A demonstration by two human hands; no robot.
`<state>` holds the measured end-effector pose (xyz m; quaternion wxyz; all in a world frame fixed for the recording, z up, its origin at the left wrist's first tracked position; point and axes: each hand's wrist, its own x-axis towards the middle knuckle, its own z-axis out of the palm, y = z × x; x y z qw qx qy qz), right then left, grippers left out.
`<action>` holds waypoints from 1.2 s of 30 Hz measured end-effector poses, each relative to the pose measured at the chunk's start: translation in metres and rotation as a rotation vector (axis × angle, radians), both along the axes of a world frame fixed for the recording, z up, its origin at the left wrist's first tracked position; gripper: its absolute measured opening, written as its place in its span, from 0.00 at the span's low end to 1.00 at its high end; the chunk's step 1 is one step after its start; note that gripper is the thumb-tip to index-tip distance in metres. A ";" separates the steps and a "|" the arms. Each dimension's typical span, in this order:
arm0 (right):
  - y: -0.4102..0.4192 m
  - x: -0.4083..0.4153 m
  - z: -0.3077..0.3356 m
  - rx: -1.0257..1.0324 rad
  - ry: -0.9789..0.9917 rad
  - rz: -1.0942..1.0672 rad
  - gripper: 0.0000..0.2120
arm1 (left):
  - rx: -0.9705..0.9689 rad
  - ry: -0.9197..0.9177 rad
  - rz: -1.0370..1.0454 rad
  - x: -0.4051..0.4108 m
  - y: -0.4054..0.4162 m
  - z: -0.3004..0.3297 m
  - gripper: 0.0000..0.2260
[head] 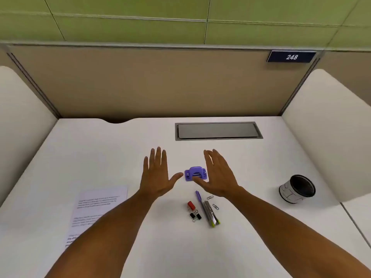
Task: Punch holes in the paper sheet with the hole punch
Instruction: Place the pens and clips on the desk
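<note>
Pen [198,196] and clips [195,214] lie near hole punch [195,173].

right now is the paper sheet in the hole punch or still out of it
Out. The paper sheet lies flat on the desk under the left forearm, apart from the purple hole punch, which sits between the two open hands.

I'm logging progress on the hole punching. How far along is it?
Nothing looks done yet: the paper sheet lies flat on the desk, apart from the hole punch. In hand: nothing. The left hand and right hand are open, spread on either side of the punch; the right thumb overlaps its front edge. Left: take the punch and sheet, slide the sheet in and press.
</note>
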<state>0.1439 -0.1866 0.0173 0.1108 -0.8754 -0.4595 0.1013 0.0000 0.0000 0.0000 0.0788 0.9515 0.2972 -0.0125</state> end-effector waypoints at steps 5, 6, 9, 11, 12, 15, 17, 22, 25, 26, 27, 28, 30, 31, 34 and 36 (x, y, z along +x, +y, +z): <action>-0.014 -0.014 -0.043 -0.041 0.031 -0.041 0.44 | -0.044 0.091 -0.010 -0.012 -0.019 -0.046 0.51; -0.017 -0.018 -0.051 -0.038 0.021 -0.041 0.42 | -0.063 0.096 -0.018 -0.013 -0.024 -0.053 0.50; -0.025 -0.028 -0.070 -0.033 0.040 -0.053 0.36 | -0.123 0.141 -0.050 -0.018 -0.035 -0.074 0.45; -0.030 -0.035 -0.083 -0.045 0.050 -0.059 0.32 | -0.134 0.165 -0.072 -0.024 -0.041 -0.089 0.41; -0.033 -0.038 -0.089 -0.056 0.052 -0.053 0.31 | -0.143 0.163 -0.075 -0.027 -0.045 -0.096 0.40; -0.039 -0.045 -0.110 -0.070 0.087 -0.051 0.30 | -0.155 0.169 -0.066 -0.036 -0.053 -0.119 0.41; -0.043 -0.050 -0.123 -0.087 0.117 -0.061 0.30 | -0.182 0.179 -0.047 -0.042 -0.058 -0.132 0.37; -0.049 -0.057 -0.151 -0.102 0.118 -0.106 0.38 | -0.132 0.183 -0.027 -0.044 -0.068 -0.156 0.33; -0.046 -0.061 -0.155 -0.087 0.080 -0.078 0.38 | -0.085 0.171 -0.025 -0.042 -0.073 -0.160 0.34; -0.044 -0.062 -0.154 -0.079 0.050 -0.042 0.36 | -0.068 0.160 -0.026 -0.042 -0.073 -0.161 0.34; -0.043 -0.062 -0.155 -0.081 0.024 0.005 0.34 | -0.056 0.152 -0.026 -0.043 -0.074 -0.162 0.35; -0.041 -0.063 -0.156 -0.092 0.006 0.054 0.33 | -0.047 0.147 -0.027 -0.044 -0.074 -0.163 0.35; -0.039 -0.064 -0.160 -0.121 -0.022 0.132 0.33 | -0.029 0.148 -0.033 -0.044 -0.074 -0.166 0.35; -0.037 -0.065 -0.163 -0.134 -0.031 0.158 0.33 | -0.025 0.151 -0.032 -0.045 -0.073 -0.167 0.35; -0.036 -0.065 -0.171 -0.172 -0.036 0.175 0.32 | -0.028 0.143 -0.028 -0.045 -0.074 -0.168 0.35; -0.035 -0.064 -0.174 -0.181 -0.028 0.160 0.30 | -0.023 0.153 -0.025 -0.045 -0.074 -0.167 0.36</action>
